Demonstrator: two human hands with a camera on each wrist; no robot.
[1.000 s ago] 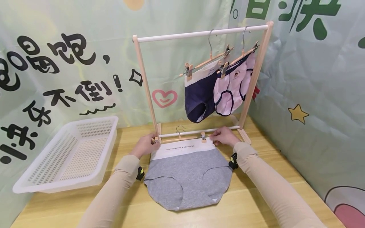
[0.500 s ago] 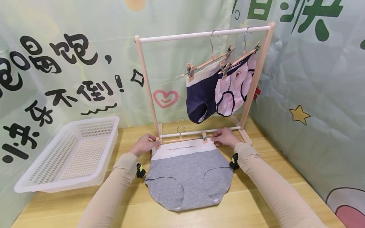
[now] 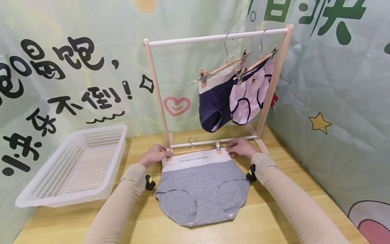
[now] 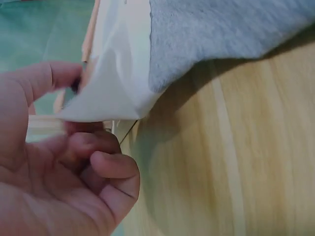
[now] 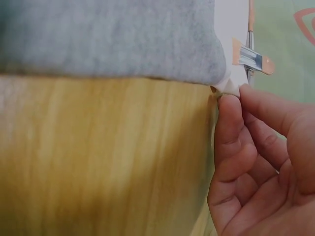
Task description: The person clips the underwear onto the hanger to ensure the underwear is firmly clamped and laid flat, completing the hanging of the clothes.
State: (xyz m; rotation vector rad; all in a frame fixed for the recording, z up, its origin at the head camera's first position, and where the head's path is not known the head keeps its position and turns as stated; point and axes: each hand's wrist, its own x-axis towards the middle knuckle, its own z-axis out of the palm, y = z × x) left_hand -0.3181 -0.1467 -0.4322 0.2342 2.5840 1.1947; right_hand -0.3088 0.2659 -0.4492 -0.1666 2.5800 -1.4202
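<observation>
Grey briefs [image 3: 202, 189] with a white printed waistband [image 3: 195, 161] lie flat on the table. A wooden clip hanger [image 3: 192, 149] lies along the waistband, its right clip [image 3: 218, 148] biting the cloth. My left hand [image 3: 154, 155] pinches the left waistband corner at the left clip [image 3: 169, 153]. In the left wrist view its thumb is above and its fingers [image 4: 106, 147] below the white cloth [image 4: 113, 83]. With thumb and forefinger, my right hand [image 3: 241, 147] pinches the right waistband corner, just outside the right clip [image 5: 251, 58].
A wooden rack [image 3: 160, 98] with a white top bar stands behind the briefs. Navy briefs [image 3: 213, 103] and pink briefs [image 3: 246, 93] hang from hangers on its right half. A white plastic basket [image 3: 105, 195] sits on the left. A printed cloth backdrop surrounds the wooden table [image 3: 137, 223].
My left thumb has come over the left clip, which showed more fully a second ago. The hanger's hook has tipped slightly lower. My right hand holds nearly the same place.
</observation>
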